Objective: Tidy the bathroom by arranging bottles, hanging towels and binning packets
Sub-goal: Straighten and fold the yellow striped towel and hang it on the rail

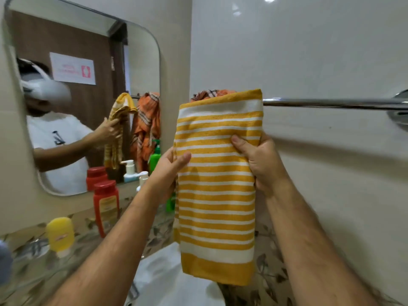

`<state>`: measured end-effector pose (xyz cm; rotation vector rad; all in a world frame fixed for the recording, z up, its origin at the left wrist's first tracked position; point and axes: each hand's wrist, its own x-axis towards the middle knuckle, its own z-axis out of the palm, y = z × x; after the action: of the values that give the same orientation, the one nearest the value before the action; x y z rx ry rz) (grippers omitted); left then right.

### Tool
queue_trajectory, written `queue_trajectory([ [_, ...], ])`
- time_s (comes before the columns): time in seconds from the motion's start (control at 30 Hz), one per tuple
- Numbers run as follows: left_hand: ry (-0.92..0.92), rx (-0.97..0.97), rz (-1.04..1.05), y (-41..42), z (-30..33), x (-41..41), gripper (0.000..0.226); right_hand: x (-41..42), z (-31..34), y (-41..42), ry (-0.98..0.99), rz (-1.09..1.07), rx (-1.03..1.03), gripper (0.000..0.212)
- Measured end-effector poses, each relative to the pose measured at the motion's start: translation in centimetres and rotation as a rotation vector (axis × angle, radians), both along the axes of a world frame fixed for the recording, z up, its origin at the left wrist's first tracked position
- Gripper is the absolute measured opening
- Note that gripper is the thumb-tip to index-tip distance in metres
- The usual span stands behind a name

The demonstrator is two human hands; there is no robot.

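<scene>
I see the yellow-and-white striped towel (217, 184) draped over the chrome towel rail (331, 103) on the glossy tiled wall (309, 51), hanging down flat between my two hands. My right hand (258, 164) grips its right edge, thumb across the front and fingers curled behind the cloth. My left hand (170, 171) pinches the left edge lower down, thumb on the front, fingers behind. The cloth looks like thick terry, with narrow white bands and a broad yellow hem at the bottom. Behind its top edge peeks an orange checked towel (212, 93), also on the rail.

To the left hangs a rounded mirror (88, 40), which reflects the person, both towels and a white notice with red print that I cannot read. Below it runs a leaf-patterned counter (33, 272). On it stand a tall red bottle (106, 208) with an orange label, blurred beyond reading, a squat yellow tube (60, 236) standing on its pale cap, a white pump bottle (142, 180) and a green bottle (170, 204) partly hidden by my left wrist.
</scene>
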<state>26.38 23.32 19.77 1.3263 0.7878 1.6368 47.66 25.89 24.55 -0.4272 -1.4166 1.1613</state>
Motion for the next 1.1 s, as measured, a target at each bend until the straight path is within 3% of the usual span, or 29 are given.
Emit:
queue_trajectory([
  [0.13,-0.023,0.097,-0.061,1.8,1.7,1.9,0.058,1.5,3.1,-1.5,0.004,-0.176,0.037,0.020],
  [0.23,0.009,0.196,-0.091,2.8,4.4,4.4,0.060,3.3,5.8,-2.8,-0.004,-0.328,0.098,0.017],
  [0.37,0.069,0.315,-0.099,4.1,8.7,8.3,0.038,6.3,10.1,-4.3,-0.020,-0.520,0.196,0.012],
  [0.53,0.138,0.413,-0.044,5.4,14.3,12.8,0.029,9.8,14.6,-4.1,-0.081,-0.759,0.246,0.015],
  [0.8,0.388,0.460,0.029,8.3,18.9,17.3,0.056,13.7,18.0,-1.4,-0.267,-1.103,0.208,0.027],
  [1.0,0.550,0.410,0.147,10.1,18.6,18.2,0.064,14.6,17.2,0.0,-0.589,-1.412,0.180,0.047],
  [1.1,0.542,0.421,0.234,10.3,18.4,18.2,0.075,14.3,16.9,0.1,-0.765,-1.549,0.165,0.053],
])
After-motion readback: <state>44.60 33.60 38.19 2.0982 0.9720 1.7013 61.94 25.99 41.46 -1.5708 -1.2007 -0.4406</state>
